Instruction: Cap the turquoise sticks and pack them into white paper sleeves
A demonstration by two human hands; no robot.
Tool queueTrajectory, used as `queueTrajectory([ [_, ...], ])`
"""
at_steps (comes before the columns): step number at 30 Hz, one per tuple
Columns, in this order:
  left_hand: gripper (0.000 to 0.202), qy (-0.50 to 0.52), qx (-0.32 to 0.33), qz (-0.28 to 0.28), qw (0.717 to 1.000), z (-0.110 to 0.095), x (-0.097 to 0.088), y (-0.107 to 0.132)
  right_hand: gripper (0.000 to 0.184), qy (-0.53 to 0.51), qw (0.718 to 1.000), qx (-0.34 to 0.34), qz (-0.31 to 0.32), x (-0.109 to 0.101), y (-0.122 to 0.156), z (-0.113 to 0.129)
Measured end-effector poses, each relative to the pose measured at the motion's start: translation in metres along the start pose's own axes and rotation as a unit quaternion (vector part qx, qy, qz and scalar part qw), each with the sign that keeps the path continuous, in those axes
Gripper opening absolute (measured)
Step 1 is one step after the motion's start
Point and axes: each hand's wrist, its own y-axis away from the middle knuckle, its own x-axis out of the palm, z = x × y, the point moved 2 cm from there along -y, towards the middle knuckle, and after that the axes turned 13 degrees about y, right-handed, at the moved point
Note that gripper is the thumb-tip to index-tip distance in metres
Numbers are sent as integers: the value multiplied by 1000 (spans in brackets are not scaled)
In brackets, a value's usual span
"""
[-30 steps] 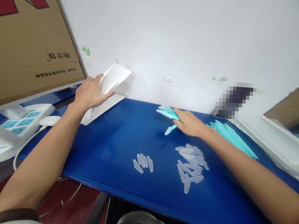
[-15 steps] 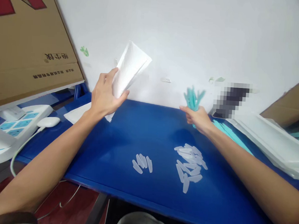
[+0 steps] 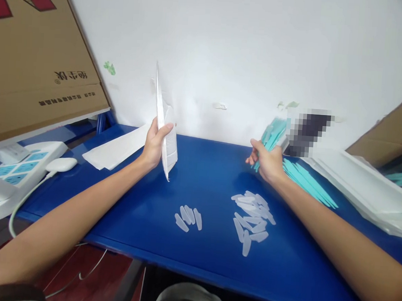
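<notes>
My left hand [image 3: 156, 143] grips a flat white paper bag [image 3: 167, 134], now turned nearly edge-on above the blue table. Under and behind that wrist lie more white paper sheets or bags [image 3: 116, 149]. In my right hand [image 3: 269, 162] is a bundle of thin turquoise strips [image 3: 274, 132], pointing up and to the right. More turquoise strips [image 3: 309, 183] lie fanned on the table beside my right wrist. Between my forearms rest a small group of translucent, blade-shaped plastic pieces [image 3: 188, 217] and a larger pile of similar pieces [image 3: 251, 213].
A white power strip [image 3: 31, 161] and a white charger with cable [image 3: 61, 164] occupy the left side, below a large cardboard box [image 3: 32, 56]. A white plastic-lined tray [image 3: 360, 189] stands at right. The white wall [image 3: 221, 55] closes off the back.
My left hand has turned the paper bag from broadside to almost edge-on and lowered it. My right hand has tipped the turquoise bundle rightward. The plastic pieces stay in place.
</notes>
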Motion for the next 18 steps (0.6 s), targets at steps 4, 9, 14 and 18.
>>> queueTrajectory([
  [4, 64, 125, -59, -23, 990, -4, 2, 2, 35, 41, 998, -27, -40, -3, 2, -7],
  [9, 58, 217, -79, -65, 971, -5, 3, 0, 33, 43, 997, -26, -59, 0, 2, -11],
  [14, 51, 299, -101, -83, 945, -3, 7, 1, 35, 74, 996, -34, -45, 1, 4, -12],
  [18, 47, 346, -116, -75, 928, -3, 11, 2, 34, 122, 992, -27, -22, 0, 6, -16],
])
